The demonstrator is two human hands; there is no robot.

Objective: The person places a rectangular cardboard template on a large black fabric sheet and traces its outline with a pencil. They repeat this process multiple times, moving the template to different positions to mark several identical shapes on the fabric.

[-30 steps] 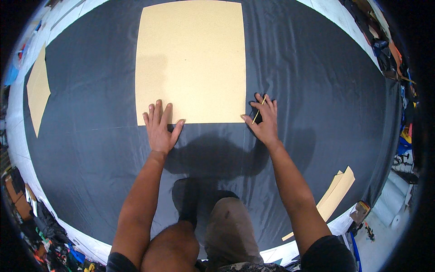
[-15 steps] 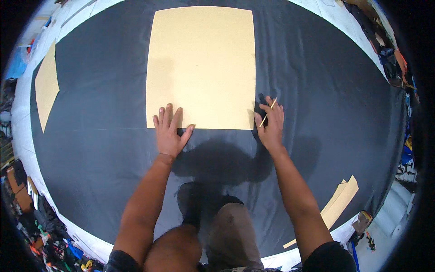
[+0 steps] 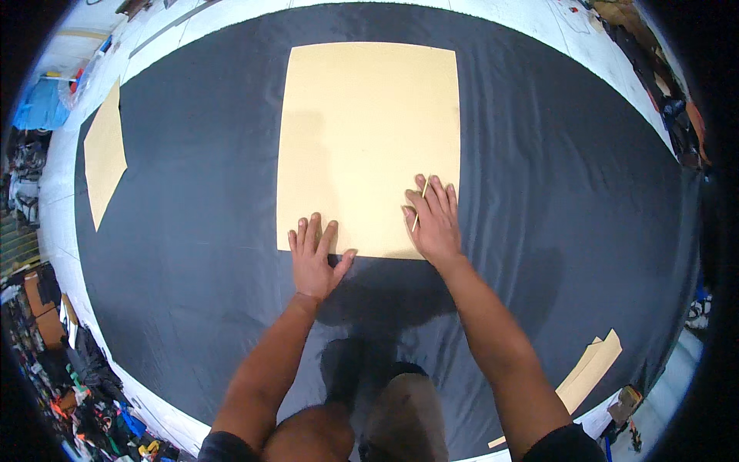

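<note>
A large, pale tan rectangular sheet of paper or card (image 3: 369, 131) lies flat on black sheeting (image 3: 200, 177). My left hand (image 3: 313, 266) is open, its spread fingers on the sheet's near edge toward the left corner. Near the opposite corner, my right hand (image 3: 437, 229) rests on the sheet with its fingers extended. Tucked between those fingers is a thin yellowish pencil-like stick (image 3: 416, 222), partly covered by them. The sheet's near right corner is hidden beneath my right hand and wrist.
At the far left lies an angular tan offcut (image 3: 106, 158). Narrow tan strips (image 3: 591, 369) lie at the lower right beside my right forearm. Piled clutter (image 3: 85, 400) and cardboard pieces (image 3: 42, 308) stand beyond the pale floor (image 3: 61, 223) on the left.
My right hand has moved left from beside the sheet onto it, still carrying the stick. My left hand stays at the near edge. The whole view has shifted slightly.
</note>
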